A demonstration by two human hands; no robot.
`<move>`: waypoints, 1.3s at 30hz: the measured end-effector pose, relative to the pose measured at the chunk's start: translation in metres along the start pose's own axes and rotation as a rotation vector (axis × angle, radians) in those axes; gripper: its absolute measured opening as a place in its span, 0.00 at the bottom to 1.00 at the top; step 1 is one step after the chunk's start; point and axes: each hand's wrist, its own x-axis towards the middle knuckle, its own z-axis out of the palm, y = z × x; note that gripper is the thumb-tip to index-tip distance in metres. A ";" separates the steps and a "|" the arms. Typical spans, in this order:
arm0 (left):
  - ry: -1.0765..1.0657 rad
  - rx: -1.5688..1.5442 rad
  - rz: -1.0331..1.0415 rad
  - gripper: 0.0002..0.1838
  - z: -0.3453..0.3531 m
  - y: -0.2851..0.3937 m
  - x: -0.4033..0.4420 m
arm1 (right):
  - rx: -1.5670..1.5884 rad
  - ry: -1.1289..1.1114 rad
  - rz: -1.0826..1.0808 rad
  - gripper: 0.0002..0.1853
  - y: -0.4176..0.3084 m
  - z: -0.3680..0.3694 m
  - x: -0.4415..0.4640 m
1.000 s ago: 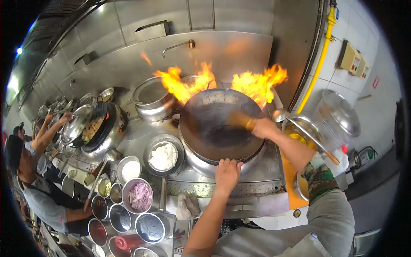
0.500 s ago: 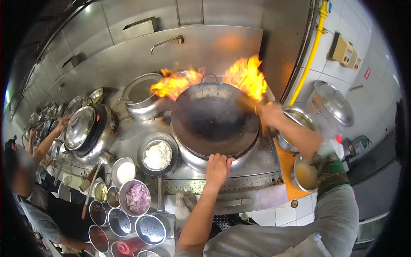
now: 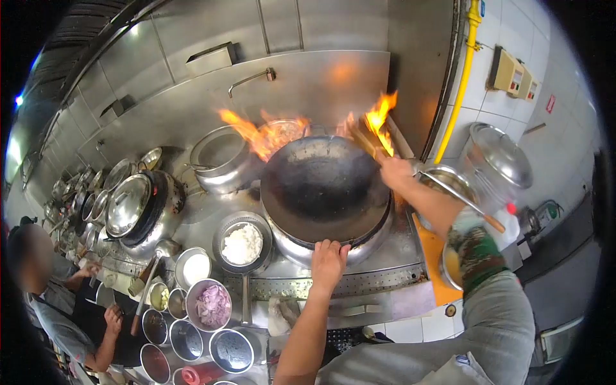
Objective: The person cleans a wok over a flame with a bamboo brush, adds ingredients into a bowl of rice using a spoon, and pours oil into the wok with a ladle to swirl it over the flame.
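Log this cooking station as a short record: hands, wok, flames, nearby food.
Left hand: on the near rim of the wok
Right hand: gripping a brown brush-like tool by the wok's far right rim
Wok interior: dark, no food visible
Flames: behind the wok, left and right
Nearby food: white food in a handled pan; purple chopped pieces in a metal pot

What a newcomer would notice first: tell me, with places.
Flames leap behind the dark wok, on both sides of its far rim. The left hand is on its near rim; the right hand holds a brown tool at its far right edge. Purple pieces lie in a pot at lower left.
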 end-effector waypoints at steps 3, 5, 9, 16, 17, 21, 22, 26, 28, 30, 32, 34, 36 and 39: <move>0.018 -0.008 -0.014 0.12 0.002 0.000 -0.001 | 0.218 -0.008 0.234 0.25 -0.044 0.031 0.017; -0.022 0.006 -0.032 0.12 -0.002 0.001 0.001 | 0.302 -0.290 -0.071 0.29 -0.088 0.013 -0.018; -0.024 0.070 -0.024 0.11 0.002 -0.003 0.001 | 0.775 -0.828 -0.295 0.36 -0.052 -0.031 -0.057; 0.024 0.013 -0.026 0.12 0.006 -0.001 0.000 | 0.097 0.049 0.130 0.20 -0.003 0.003 0.013; 0.041 -0.008 -0.035 0.12 0.006 -0.001 -0.002 | 0.132 -0.137 0.085 0.21 -0.017 0.009 0.012; 0.013 0.019 -0.025 0.11 0.006 -0.005 0.000 | 0.221 -0.668 -0.328 0.33 -0.054 -0.052 -0.075; 0.015 0.018 -0.032 0.11 0.006 -0.007 0.001 | 0.198 -0.636 -0.421 0.34 -0.035 -0.072 -0.091; 0.018 0.000 -0.017 0.11 0.006 -0.004 -0.003 | -0.202 -0.453 -0.124 0.25 0.041 -0.128 -0.080; 0.032 -0.037 -0.023 0.11 0.007 -0.004 -0.001 | -0.231 -0.161 0.055 0.22 0.057 -0.127 -0.054; 0.054 -0.023 -0.013 0.11 0.010 -0.006 -0.002 | -0.080 0.022 0.109 0.23 0.053 -0.102 -0.031; 0.062 -0.008 -0.001 0.11 0.011 -0.006 -0.002 | 0.038 -0.038 0.162 0.20 0.021 -0.067 -0.016; 0.015 0.004 -0.041 0.10 0.007 -0.003 0.000 | 0.039 -0.271 0.003 0.19 -0.014 -0.039 -0.016; -0.010 0.024 -0.050 0.11 0.006 -0.003 -0.001 | 0.089 -0.528 -0.282 0.21 -0.049 -0.042 -0.041; -0.031 0.044 -0.082 0.11 0.004 -0.005 0.002 | 0.253 -0.492 -0.523 0.24 -0.034 -0.060 -0.072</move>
